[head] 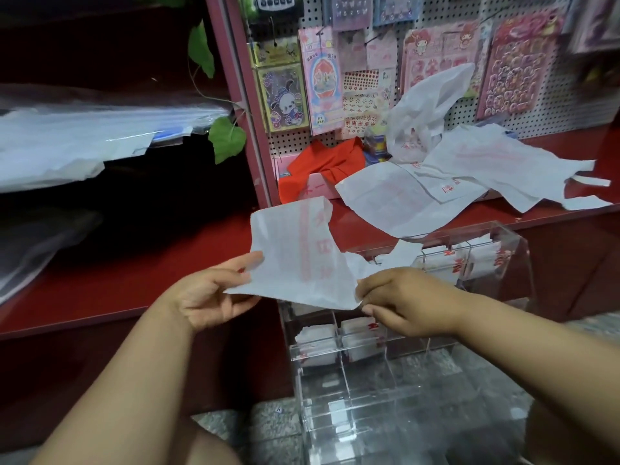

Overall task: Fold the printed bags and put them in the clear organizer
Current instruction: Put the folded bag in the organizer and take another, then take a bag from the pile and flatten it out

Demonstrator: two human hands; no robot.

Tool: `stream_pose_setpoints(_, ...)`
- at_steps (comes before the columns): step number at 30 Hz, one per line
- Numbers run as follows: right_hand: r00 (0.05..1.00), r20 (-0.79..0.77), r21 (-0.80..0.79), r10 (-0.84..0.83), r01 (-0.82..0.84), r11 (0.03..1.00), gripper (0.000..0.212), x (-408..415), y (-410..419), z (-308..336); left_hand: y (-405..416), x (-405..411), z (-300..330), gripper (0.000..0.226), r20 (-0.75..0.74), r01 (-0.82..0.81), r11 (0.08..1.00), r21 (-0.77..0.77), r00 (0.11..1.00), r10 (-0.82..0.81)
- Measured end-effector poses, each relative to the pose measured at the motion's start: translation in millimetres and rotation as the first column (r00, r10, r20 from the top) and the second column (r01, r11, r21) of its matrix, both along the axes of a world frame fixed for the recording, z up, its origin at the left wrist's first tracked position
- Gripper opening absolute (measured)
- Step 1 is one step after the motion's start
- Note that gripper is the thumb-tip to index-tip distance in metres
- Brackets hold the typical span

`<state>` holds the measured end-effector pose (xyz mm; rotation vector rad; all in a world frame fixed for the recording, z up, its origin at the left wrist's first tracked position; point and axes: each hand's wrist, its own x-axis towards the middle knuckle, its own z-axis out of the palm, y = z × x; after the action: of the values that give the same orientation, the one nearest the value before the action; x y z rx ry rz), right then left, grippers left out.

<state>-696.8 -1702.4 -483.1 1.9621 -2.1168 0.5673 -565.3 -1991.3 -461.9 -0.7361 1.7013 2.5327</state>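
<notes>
I hold a white bag with red print (298, 253) stretched flat in the air in front of me. My left hand (211, 293) pinches its lower left edge and my right hand (402, 300) pinches its lower right corner. Under my hands stands the clear organizer (396, 380), a tiered acrylic box on the floor. Folded white bags (335, 340) fill its upper compartments, and more folded bags (469, 263) sit in the top row. Several loose printed bags (453, 182) lie spread on the red shelf behind.
A red shelf (151, 273) runs left to right at hand height. Behind it a white pegboard (419, 78) carries sticker packs. A red cloth (325, 166) lies on a pink box. Clear plastic sheets (84, 135) are stacked at left. Grey stone floor (486, 414) lies below.
</notes>
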Motion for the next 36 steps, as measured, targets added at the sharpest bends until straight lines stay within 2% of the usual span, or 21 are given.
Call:
stream_pose_setpoints(2, 0.999, 0.049, 0.043, -0.017, 0.015, 0.999, 0.031, 2, -3, -1, -1, 3, -4, 0.043, 0.026, -0.013, 0.997, -0.073, 1.000, 0.015)
stream_pose_setpoints(4, 0.979, 0.197, 0.091, -0.048, 0.031, 0.995, 0.024, 3, -7, 0, -2, 0, -8, 0.035, -0.015, -0.122, 0.984, -0.129, 0.993, 0.121)
stream_pose_setpoints(6, 0.905, 0.414, 0.067, -0.099, 0.078, 0.995, 0.020, 1, -12, 4, -2, -3, -11, 0.026, -0.048, -0.204, 0.961, -0.189, 0.979, 0.198)
stream_pose_setpoints(8, 0.830, 0.532, 0.005, -0.169, 0.196, 0.981, 0.019, -6, -20, 6, -2, -3, -14, 0.027, -0.072, -0.217, 0.955, -0.204, 0.976, 0.207)
stream_pose_setpoints(12, 0.751, 0.485, 0.002, -0.448, 0.511, 0.859, 0.008, -20, -42, -4, -3, 1, -15, 0.044, -0.099, -0.161, 0.974, -0.159, 0.984, 0.147)
stream_pose_setpoints(14, 0.684, 0.463, 0.045, -0.564, 0.618, 0.785, 0.017, -22, -52, -10, -3, 2, -14, 0.051, -0.110, -0.121, 0.987, -0.104, 0.988, 0.109)
stream_pose_setpoints(16, 0.633, 0.364, 0.116, -0.684, 0.697, 0.707, 0.030, -22, -60, -12, -2, 3, -13, 0.054, -0.082, -0.087, 0.993, -0.085, 0.993, 0.080)
stream_pose_setpoints(18, 0.593, 0.328, 0.161, -0.736, 0.732, 0.662, 0.037, -23, -68, -11, 0, 4, -13, 0.054, -0.034, -0.056, 0.994, -0.097, 0.998, 0.053)
stream_pose_setpoints(21, 0.589, 0.449, 0.151, -0.672, 0.691, 0.707, 0.037, -26, -77, -8, 2, 5, -12, 0.049, 0.001, -0.054, 0.991, -0.122, 0.999, 0.054)
stream_pose_setpoints(24, 0.547, 0.711, 0.036, -0.442, 0.600, 0.800, 0.037, -29, -72, -3, 2, 5, -12, 0.036, -0.027, -0.126, 0.975, -0.185, 0.992, 0.123)
stream_pose_setpoints(26, 0.486, 0.809, -0.021, -0.330, 0.585, 0.811, 0.044, -34, -60, 3, 1, 5, -12, 0.031, -0.063, -0.196, 0.948, -0.251, 0.980, 0.187)
stream_pose_setpoints(29, 0.415, 0.862, -0.013, -0.292, 0.593, 0.805, 0.050, -45, -37, 7, -1, 5, -12, 0.036, -0.160, -0.285, 0.908, -0.308, 0.956, 0.246)
stream_pose_setpoints(33, 0.225, 0.970, -0.063, -0.088, 0.588, 0.807, 0.045, -55, -15, 8, 3, 2, -11, 0.041, -0.236, -0.331, 0.880, -0.341, 0.936, 0.260)
stream_pose_setpoints(36, 0.204, 0.979, -0.132, 0.008, 0.603, 0.787, 0.042, -59, -4, 3, 8, -1, -12, 0.047, -0.268, -0.315, 0.886, -0.339, 0.936, 0.230)
